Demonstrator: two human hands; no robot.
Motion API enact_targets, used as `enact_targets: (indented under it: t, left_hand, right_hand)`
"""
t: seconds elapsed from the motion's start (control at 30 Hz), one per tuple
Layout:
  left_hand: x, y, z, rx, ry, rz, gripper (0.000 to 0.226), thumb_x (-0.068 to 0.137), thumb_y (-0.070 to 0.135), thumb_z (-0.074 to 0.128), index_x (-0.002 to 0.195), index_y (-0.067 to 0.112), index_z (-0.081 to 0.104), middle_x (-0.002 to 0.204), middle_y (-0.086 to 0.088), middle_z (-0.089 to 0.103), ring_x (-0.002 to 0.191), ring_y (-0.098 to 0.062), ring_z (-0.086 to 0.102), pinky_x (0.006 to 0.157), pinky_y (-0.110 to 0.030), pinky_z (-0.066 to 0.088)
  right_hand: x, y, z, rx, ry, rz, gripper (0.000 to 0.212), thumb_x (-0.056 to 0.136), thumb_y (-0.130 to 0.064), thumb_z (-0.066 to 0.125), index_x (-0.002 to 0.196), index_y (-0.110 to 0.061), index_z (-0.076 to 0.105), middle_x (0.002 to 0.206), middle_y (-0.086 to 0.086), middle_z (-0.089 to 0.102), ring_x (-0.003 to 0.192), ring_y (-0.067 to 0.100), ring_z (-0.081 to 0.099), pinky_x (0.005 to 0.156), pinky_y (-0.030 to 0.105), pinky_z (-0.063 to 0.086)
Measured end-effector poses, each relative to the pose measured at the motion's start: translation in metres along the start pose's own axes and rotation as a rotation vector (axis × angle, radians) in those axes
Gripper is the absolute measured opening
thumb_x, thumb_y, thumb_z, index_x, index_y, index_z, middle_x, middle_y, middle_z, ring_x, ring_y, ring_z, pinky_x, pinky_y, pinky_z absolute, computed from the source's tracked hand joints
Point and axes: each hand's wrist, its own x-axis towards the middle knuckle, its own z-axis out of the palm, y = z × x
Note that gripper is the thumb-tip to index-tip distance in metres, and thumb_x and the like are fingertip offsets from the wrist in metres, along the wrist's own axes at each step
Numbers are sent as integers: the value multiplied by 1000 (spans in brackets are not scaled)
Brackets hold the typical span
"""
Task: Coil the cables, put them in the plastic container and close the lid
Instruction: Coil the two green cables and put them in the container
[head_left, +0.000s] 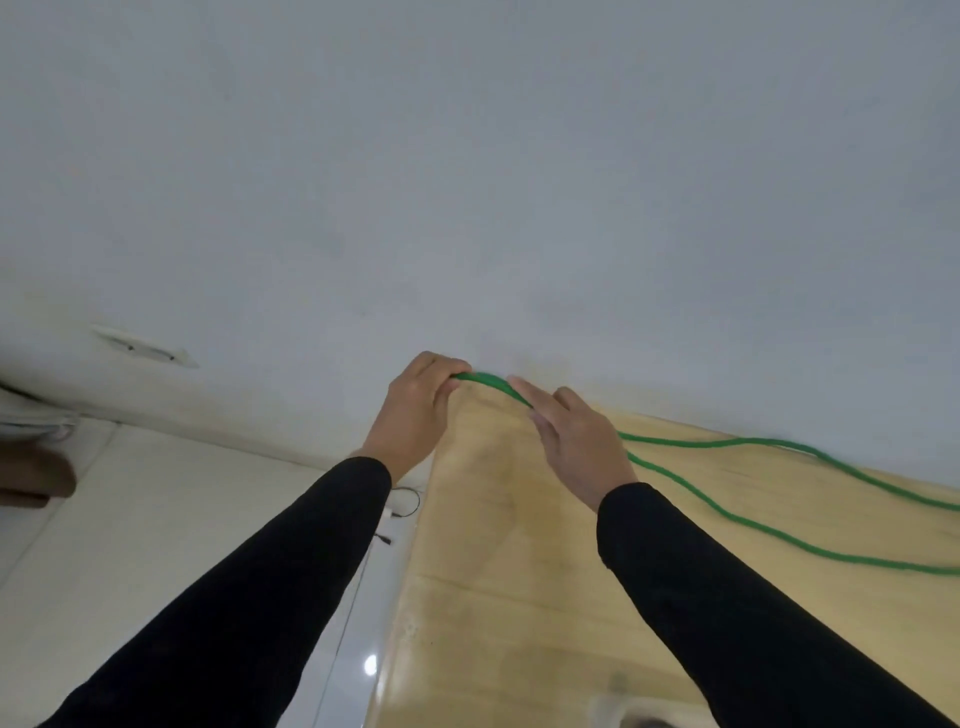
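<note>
Left hand pinches folded green cable end, fingers closed. Right hand beside it, fingers loosely extended over cable; grip unclear. Strands trail right.

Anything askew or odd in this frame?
A thin black cable dangles off the wooden table's left edge toward the floor. Otherwise nothing stands out: both hands hold the green cable, still uncoiled across the table.
</note>
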Motion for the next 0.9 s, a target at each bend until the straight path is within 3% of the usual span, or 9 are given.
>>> enact_targets:
  t: [0.1, 0.23, 0.33, 0.5, 0.63, 0.7, 0.8, 0.9]
  left_hand:
    - [11, 35, -12, -75, 42, 31, 23, 92, 2, 46, 101, 12, 64, 94, 1, 59, 82, -11, 55, 78, -13, 43]
    - [9, 94, -17, -342, -19, -98, 19, 96, 12, 42, 100, 23, 57, 82, 6, 58, 74, -8, 56, 63, -17, 51]
    - [2, 137, -8, -522, -95, -128, 23, 99, 20, 37, 98, 21, 60, 71, 6, 54, 66, -7, 54, 68, -19, 48]
    - [-9, 226, 9, -1108, -246, -234, 32, 101, 25, 31, 86, 12, 57, 56, 7, 41, 52, -9, 38, 58, -21, 45]
    - [-2, 297, 12, -1583, -121, -190, 33, 100, 30, 32, 88, 11, 56, 53, 9, 39, 47, -5, 34, 51, -16, 40]
    - [6, 324, 14, -1693, -18, -122, 33, 100, 31, 32, 91, 12, 57, 54, 9, 42, 47, -4, 36, 53, -15, 41]
    - [13, 353, 23, -1617, 132, -38, 33, 101, 29, 29, 97, 14, 57, 61, 10, 49, 51, -3, 41, 58, -15, 39]
    - [7, 369, 42, -1381, 219, -24, 29, 102, 23, 29, 101, 16, 57, 69, 10, 57, 59, -5, 48, 64, -17, 41]
  right_hand:
    - [-1, -3, -33, 79, 147, -29, 43, 95, -12, 45, 134, -31, 44, 73, 4, 42, 56, 11, 39, 55, 23, 38]
    - [-1, -4, -88, 145, 339, -45, 41, 94, -9, 47, 129, -29, 51, 72, 5, 42, 62, 3, 41, 60, 8, 34]
    - [-7, -3, -135, 160, 452, -59, 36, 93, -10, 47, 125, -25, 56, 70, 4, 42, 63, -3, 42, 62, 4, 34]
    - [-29, 15, -196, 199, 573, -28, 32, 94, -15, 47, 122, -24, 58, 69, -3, 42, 66, -4, 44, 65, 3, 34]
    - [-75, 35, -207, 349, 464, 46, 38, 96, -20, 41, 132, -31, 46, 72, -9, 49, 70, 5, 49, 68, 7, 39]
    - [-104, 46, -204, 383, 370, 71, 41, 97, -23, 40, 137, -35, 37, 70, -14, 49, 68, 8, 50, 65, 11, 39]
    - [-142, 57, -206, 322, 162, 58, 46, 97, -28, 37, 142, -34, 26, 75, -11, 53, 67, 8, 49, 66, 20, 43]
    - [-165, 55, -229, 174, 41, -72, 45, 98, -28, 35, 141, -31, 26, 84, -4, 57, 74, 14, 51, 70, 29, 44]
